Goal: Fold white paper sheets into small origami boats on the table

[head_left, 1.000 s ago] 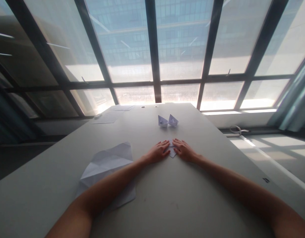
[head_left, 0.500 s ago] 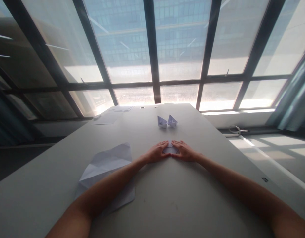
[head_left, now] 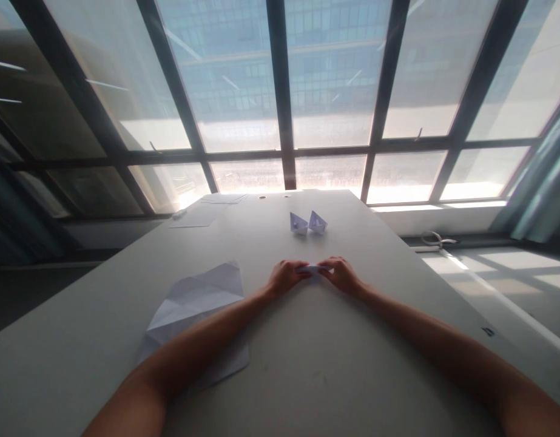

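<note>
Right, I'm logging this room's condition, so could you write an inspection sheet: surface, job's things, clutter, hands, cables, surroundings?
Surface: white table; small dark mark near its right edge.
Job's things: small folded paper, details too small to tell.
Clutter: two folded paper shapes beyond the hands; creased paper sheet, partly hidden by the left arm; flat papers at far left.
Hands: left hand and right hand both hold the small folded paper.
Cables: pale loop off the right side, possibly a cable.
Surroundings: windows ahead; curtains both sides.
</note>
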The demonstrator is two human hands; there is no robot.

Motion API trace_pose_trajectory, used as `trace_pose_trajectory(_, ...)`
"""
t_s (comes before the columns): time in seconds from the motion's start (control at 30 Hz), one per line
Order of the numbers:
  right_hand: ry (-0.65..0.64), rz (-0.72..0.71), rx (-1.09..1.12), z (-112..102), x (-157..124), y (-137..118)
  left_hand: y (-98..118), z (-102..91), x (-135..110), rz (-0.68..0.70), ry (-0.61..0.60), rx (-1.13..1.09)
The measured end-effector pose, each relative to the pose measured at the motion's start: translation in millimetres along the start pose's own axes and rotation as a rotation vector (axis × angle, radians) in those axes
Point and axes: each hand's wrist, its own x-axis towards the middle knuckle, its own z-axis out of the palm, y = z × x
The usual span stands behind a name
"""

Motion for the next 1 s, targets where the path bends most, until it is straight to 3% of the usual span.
trace_pose_trajectory(0.13,0.074,-0.014,-0.010,-1.8,0.0,1.8,-1.1,0.6,-1.0,0.051,0.125,-0.083)
trace_pose_trajectory(0.23,0.038,-0.022,-0.067,-6.5,-0.7,-0.8,-0.4,-0.8,-1.9,0.106,0.211,-0.094)
trace_pose_trajectory(0.4,-0.016,-0.069,-0.144,-10.0,-0.6,-6.9,-1.6,-3.9,-1.1,0.196,0.207,-0.028)
trace_pose_trajectory(0.47,-0.066,-0.083,-0.164,-8.4,0.0,-7.0,-4.5,-3.0,0.8,0.210,0.148,0.044)
trace_pose_trajectory(0.67,-0.342,0.016,-0.288,-1.3,-2.1,-5.3,-9.9,3.1,3.3,0.237,-0.227,0.215)
trace_pose_trajectory(0.8,-0.343,0.022,-0.382,5.7,-7.4,-11.4,-7.3,6.0,-0.9,0.263,-0.269,0.262)
trace_pose_trajectory(1.0,-0.431,0.022,-0.298,18.0,-8.0,-14.1,-10.7,9.9,0.3,0.232,-0.370,0.247)
